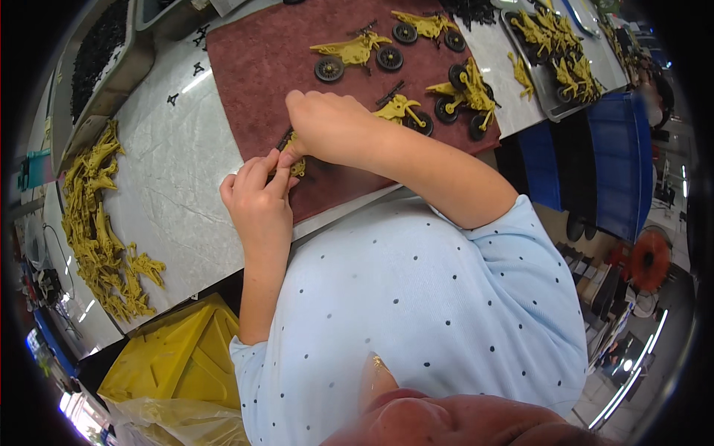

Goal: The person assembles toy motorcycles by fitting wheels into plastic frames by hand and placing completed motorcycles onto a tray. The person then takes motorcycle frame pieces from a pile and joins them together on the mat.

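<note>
My left hand point(260, 195) and my right hand point(318, 128) meet over the near left part of a dark red cloth point(249, 82). Between their closed fingers is a yellow toy motorcycle frame point(297, 168), mostly covered by the hands. A short black part point(284, 140) sticks out at its upper end, beside my fingertips. Just right of my right forearm lies another yellow motorcycle body point(394, 108) with a black wheel. Farther back on the cloth stand toy motorcycles with black wheels, one yellow motorcycle point(349, 50) nearest the middle.
A heap of yellow frames point(97, 223) lies at the table's left. Grey bins point(111, 82) of small black parts stand at the far left, with loose black pieces point(172, 98) nearby. A metal tray point(552, 100) of motorcycles sits at right; a yellow crate point(175, 357) is below left.
</note>
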`<state>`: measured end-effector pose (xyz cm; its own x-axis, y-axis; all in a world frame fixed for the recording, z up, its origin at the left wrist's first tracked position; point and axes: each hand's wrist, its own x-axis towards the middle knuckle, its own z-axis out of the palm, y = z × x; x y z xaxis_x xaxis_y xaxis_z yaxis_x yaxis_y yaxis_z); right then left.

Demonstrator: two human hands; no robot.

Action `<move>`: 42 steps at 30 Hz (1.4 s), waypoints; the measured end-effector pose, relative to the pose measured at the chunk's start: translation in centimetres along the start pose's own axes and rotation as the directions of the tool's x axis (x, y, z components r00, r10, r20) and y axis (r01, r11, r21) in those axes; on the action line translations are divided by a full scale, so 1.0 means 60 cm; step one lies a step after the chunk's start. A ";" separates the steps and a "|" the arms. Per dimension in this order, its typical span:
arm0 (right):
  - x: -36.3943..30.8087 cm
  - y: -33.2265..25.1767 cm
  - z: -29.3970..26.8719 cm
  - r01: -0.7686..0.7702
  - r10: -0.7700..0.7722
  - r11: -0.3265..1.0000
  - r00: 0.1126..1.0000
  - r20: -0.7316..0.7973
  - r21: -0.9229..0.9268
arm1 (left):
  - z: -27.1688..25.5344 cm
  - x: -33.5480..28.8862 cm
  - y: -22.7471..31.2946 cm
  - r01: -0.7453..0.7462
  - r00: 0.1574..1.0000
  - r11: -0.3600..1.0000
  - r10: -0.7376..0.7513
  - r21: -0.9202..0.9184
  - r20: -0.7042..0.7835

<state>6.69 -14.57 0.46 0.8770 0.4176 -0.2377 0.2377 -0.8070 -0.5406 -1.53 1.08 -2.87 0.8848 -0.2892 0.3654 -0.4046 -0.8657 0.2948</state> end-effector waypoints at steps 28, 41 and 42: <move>-0.004 -0.010 0.032 0.045 -0.049 0.996 0.997 -0.055 -0.078 | 0.000 0.014 0.013 0.107 0.990 0.984 -0.120 0.145 0.079; -0.058 0.055 0.023 0.491 0.092 0.707 0.650 -0.755 0.509 | -0.041 0.024 -0.027 0.296 0.949 0.901 -0.238 -0.317 0.209; -0.070 0.057 0.024 0.499 0.095 0.701 0.642 -0.760 0.509 | -0.041 0.022 -0.028 0.439 0.899 0.791 -0.387 -0.426 0.206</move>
<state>3.22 -18.47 -1.53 0.9037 -0.1262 0.4092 0.3913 -0.1449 -0.9088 -0.24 3.16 -0.68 0.9994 -0.0092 0.0320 -0.0305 -0.6373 0.7700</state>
